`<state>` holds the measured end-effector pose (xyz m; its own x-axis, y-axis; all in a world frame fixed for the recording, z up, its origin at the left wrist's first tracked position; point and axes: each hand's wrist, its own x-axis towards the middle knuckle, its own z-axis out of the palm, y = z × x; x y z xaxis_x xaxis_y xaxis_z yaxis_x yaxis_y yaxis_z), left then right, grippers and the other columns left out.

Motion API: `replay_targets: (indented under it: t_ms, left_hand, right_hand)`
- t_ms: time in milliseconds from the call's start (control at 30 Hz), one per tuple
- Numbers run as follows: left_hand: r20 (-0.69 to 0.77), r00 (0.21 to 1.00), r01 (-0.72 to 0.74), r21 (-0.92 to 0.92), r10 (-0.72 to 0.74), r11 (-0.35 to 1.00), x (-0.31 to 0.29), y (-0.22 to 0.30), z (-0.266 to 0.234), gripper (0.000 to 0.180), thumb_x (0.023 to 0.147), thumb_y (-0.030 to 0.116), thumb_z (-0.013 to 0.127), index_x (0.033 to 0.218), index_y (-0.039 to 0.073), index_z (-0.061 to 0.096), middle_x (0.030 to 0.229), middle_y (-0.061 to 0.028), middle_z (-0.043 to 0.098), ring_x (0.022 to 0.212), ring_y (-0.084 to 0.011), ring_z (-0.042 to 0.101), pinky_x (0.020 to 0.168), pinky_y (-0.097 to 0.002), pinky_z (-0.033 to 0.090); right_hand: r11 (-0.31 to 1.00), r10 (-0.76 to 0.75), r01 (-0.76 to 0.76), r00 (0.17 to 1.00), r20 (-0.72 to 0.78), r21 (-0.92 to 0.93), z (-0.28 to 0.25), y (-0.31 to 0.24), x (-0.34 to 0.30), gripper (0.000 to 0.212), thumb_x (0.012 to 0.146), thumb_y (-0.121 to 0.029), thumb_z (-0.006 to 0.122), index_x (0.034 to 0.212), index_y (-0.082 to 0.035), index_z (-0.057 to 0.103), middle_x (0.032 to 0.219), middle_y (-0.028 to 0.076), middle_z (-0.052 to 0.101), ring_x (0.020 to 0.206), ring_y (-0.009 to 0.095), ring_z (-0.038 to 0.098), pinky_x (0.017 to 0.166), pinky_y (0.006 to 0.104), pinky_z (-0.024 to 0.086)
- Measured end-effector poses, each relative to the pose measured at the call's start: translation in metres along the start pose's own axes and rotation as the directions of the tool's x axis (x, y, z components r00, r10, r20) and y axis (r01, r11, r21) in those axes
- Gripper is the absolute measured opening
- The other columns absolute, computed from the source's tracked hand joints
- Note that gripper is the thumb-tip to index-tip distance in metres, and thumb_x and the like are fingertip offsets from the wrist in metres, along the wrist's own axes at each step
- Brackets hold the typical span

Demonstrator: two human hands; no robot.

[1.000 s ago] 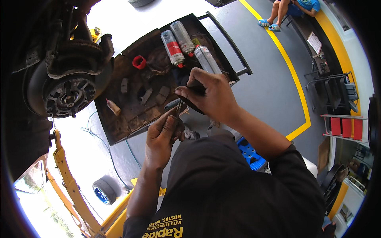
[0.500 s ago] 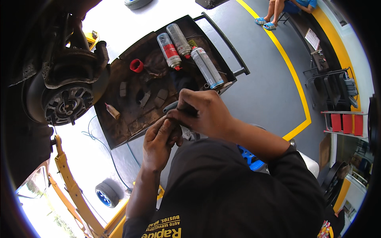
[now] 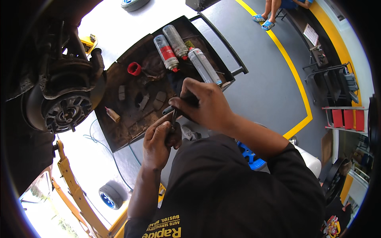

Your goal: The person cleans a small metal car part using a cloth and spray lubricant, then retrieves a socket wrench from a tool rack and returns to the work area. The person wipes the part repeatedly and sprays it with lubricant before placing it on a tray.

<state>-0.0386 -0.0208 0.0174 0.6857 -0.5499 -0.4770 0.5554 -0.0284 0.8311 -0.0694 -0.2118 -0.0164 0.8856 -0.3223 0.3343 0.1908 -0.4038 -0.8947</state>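
My left hand (image 3: 158, 141) is closed around a thin dark metal piece (image 3: 174, 117) that sticks up past the thumb. Just above it, my right hand (image 3: 204, 104) is bent in a pinch, thumb against curled fingers. A short grey rod-like end (image 3: 168, 110) shows by the right thumb; the fingers hide the rest, so what they grip is unclear. Both hands are over the near edge of a dark, stained tray-top cart (image 3: 131, 129). On it lie brake pads (image 3: 160, 100) and a small bottle with a pink tip (image 3: 112, 115).
Spray cans (image 3: 166, 52) and a red ring-shaped cap (image 3: 134, 68) are on the cart, which has a handle (image 3: 224, 41). At left hangs a wheel hub with brake disc (image 3: 68, 113), above a yellow lift arm (image 3: 73, 182). A wheel (image 3: 110, 197) lies on the floor. Another person sits at far right.
My right hand has lifted slightly off my left, opening a small gap that uncovers the thin dark metal piece. The view has shifted a little.
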Motion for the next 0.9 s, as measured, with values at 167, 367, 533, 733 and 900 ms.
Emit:
replay_targets:
  t_ms: [167,367,533,733,900]
  left_hand:
    - [0.016,1.000,-0.007,0.053,0.006,0.999,0.000,-0.002,-0.004,0.036,0.107,0.021,0.043,0.126,-0.006,0.058,0.077,-0.0027,0.050,0.061,-0.0092,0.042,0.058,-0.0285,0.039]
    - [0.049,0.999,-0.018,-0.004,0.019,1.000,-0.002,-0.003,-0.009,0.036,0.108,0.023,0.042,0.124,-0.005,0.058,0.082,-0.0056,0.054,0.064,-0.0111,0.047,0.059,-0.0290,0.039]
    - [0.051,0.997,-0.066,0.078,0.062,0.995,-0.004,-0.001,-0.011,0.042,0.110,0.027,0.044,0.132,-0.007,0.056,0.083,-0.0054,0.055,0.066,-0.0115,0.047,0.062,-0.0294,0.040]
    - [0.040,0.993,-0.115,0.117,0.111,0.987,-0.002,-0.005,-0.015,0.051,0.113,0.032,0.051,0.141,-0.010,0.052,0.081,-0.0021,0.052,0.069,-0.0104,0.046,0.067,-0.0289,0.041]
    - [0.056,0.992,-0.119,0.071,0.116,0.990,-0.001,-0.008,-0.019,0.055,0.112,0.039,0.054,0.138,-0.010,0.055,0.083,-0.0015,0.053,0.069,-0.0105,0.046,0.065,-0.0292,0.038]
  right_hand:
    - [0.999,-0.044,0.043,0.995,0.084,0.023,0.000,0.003,0.000,0.036,0.088,-0.020,0.088,0.082,-0.004,0.056,0.068,0.014,0.063,0.055,0.025,0.061,0.056,0.0355,0.049]
    - [0.996,-0.086,0.083,0.989,0.116,0.032,0.004,-0.003,-0.001,0.037,0.089,-0.021,0.088,0.082,-0.003,0.056,0.068,0.013,0.063,0.055,0.028,0.061,0.055,0.0359,0.049]
    - [1.000,-0.019,0.020,0.999,-0.042,0.016,0.007,-0.005,0.007,0.037,0.089,-0.020,0.087,0.082,-0.004,0.055,0.069,0.013,0.064,0.058,0.033,0.065,0.056,0.0370,0.050]
    - [0.999,-0.030,0.030,0.999,0.020,-0.025,0.008,-0.002,0.009,0.037,0.088,-0.019,0.088,0.083,-0.004,0.055,0.069,0.013,0.065,0.061,0.034,0.069,0.056,0.0365,0.051]
    - [0.998,-0.068,0.067,0.993,0.097,0.013,0.010,0.000,0.010,0.036,0.089,-0.020,0.087,0.084,-0.004,0.055,0.066,0.012,0.064,0.055,0.031,0.066,0.054,0.0361,0.050]
